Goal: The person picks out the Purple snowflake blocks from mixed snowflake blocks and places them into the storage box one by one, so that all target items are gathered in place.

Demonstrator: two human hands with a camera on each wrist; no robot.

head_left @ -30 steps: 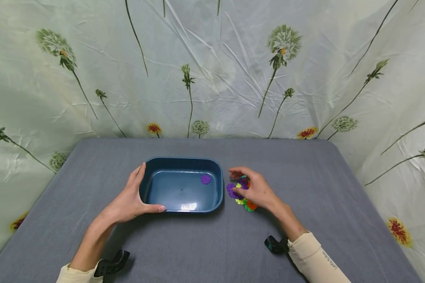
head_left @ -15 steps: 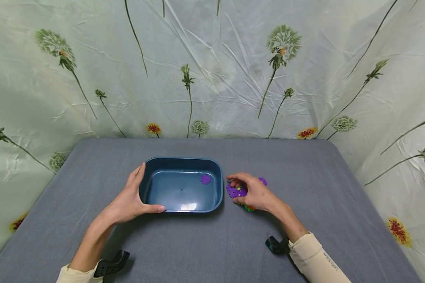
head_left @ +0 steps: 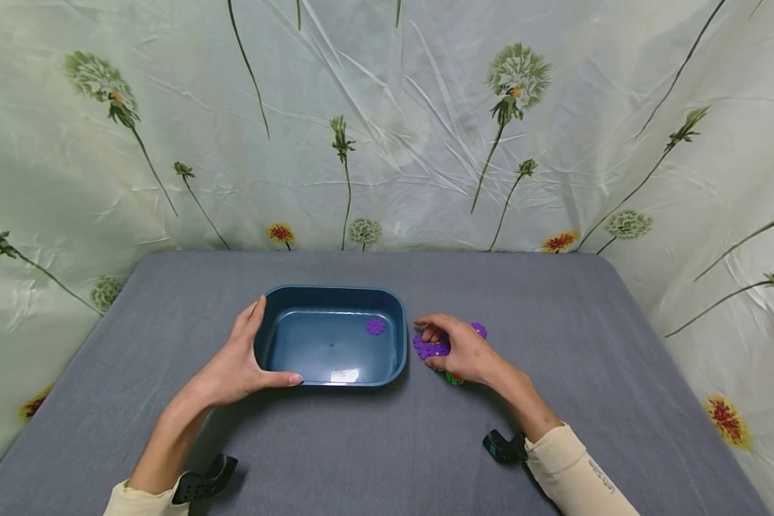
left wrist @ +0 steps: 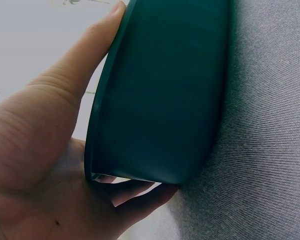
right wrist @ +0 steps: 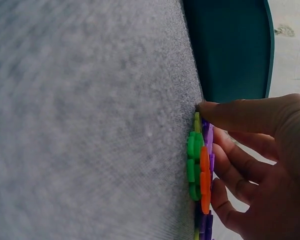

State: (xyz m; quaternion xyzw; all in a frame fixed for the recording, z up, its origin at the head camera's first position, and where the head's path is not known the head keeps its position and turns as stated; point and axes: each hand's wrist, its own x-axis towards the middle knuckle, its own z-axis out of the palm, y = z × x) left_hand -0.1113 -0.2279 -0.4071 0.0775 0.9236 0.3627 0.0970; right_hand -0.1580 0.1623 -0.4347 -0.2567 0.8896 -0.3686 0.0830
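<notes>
Your left hand point(head_left: 228, 371) is gripping the left end of the blue tray point(head_left: 309, 351), its thumb lying along the near rim; your right hand point(head_left: 469, 352) is arching, half open, over the coloured discs point(head_left: 428, 349) just beside the tray's right end; whether it is holding one cannot be told; one purple disc point(head_left: 375, 326) is lying inside the tray, far right.

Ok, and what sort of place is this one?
Probably a makeshift indoor recording setup, though little beyond it shows: a dandelion-print fabric backdrop hangs behind a table covered in gray cloth, and the person wears a black device at each wrist.
</notes>
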